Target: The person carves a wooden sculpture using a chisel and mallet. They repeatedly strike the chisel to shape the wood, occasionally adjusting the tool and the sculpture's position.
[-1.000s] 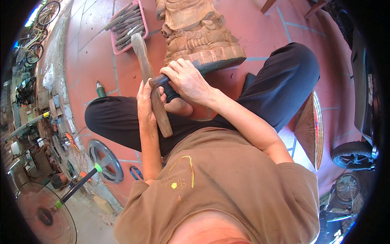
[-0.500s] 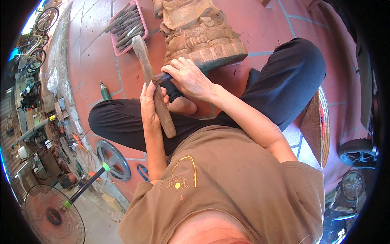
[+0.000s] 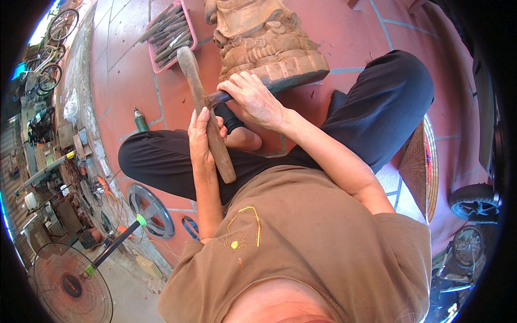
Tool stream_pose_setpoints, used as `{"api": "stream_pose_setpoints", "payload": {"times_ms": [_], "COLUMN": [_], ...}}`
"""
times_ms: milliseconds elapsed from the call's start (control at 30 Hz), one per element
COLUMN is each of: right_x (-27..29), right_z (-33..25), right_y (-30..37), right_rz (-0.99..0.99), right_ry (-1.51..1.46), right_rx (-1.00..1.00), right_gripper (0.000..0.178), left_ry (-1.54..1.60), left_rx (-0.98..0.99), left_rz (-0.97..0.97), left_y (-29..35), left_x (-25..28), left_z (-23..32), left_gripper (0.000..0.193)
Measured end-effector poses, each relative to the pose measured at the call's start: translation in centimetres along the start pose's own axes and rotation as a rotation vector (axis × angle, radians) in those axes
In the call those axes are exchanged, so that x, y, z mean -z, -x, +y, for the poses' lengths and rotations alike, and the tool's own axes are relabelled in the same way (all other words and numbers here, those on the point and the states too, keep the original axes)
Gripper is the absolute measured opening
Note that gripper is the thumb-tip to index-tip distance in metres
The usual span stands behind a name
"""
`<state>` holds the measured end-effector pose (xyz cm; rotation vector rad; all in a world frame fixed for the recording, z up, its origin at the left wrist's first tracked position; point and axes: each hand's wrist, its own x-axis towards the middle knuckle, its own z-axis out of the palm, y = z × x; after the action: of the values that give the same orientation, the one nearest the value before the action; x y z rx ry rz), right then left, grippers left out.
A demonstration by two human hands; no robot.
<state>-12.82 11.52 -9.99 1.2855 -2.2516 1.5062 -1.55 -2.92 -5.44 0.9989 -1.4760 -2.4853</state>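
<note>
A long, worn wooden mallet (image 3: 215,141) lies slantwise over my lap, its upper end pointing away from me. My left hand (image 3: 201,134) is closed around its middle, thumb along the near face and fingertips showing at the right side. A short dark rod (image 3: 219,98) meets the wood just above that thumb; whether the two are joined I cannot tell. Around the rod's other end my right hand (image 3: 253,99) is closed, knuckles up. Just beyond it stands a carved wooden statue (image 3: 269,51), its flat base nearest me.
A pink basket (image 3: 154,60) of several dark-handled tools (image 3: 171,36) sits at the far left. A green cylindrical tool (image 3: 140,120) lies by my left knee. A conical hat (image 3: 419,167) rests at my right. A standing fan (image 3: 72,284) is at the lower left.
Both hands, with the mallet and rod, have shifted very slightly to the right. Their holds look the same.
</note>
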Motion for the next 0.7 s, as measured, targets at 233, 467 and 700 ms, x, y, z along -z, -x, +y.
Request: {"api": "stream_pose_setpoints", "payload": {"times_ms": [233, 467, 700], "right_x": [-0.2, 0.5, 0.7], "right_z": [0.2, -0.1, -0.1], "right_y": [-0.1, -0.3, -0.4], "right_rz": [0.035, 0.075, 0.101], "right_ry": [-0.046, -0.092, -0.174], "right_rx": [0.000, -0.028, -0.053], "right_gripper": [0.043, 0.042, 0.040], "left_ry": [-0.033, -0.020, -0.237], "left_rx": [-0.020, -0.271, -0.374], "left_rz": [-0.029, 0.010, 0.078], "left_y": [0.7, 3.7, 6.2], "left_x": [-0.2, -1.8, -3.1], "left_z": [-0.2, 1.1, 1.3], "left_gripper": [0.022, 0.036, 0.057]}}
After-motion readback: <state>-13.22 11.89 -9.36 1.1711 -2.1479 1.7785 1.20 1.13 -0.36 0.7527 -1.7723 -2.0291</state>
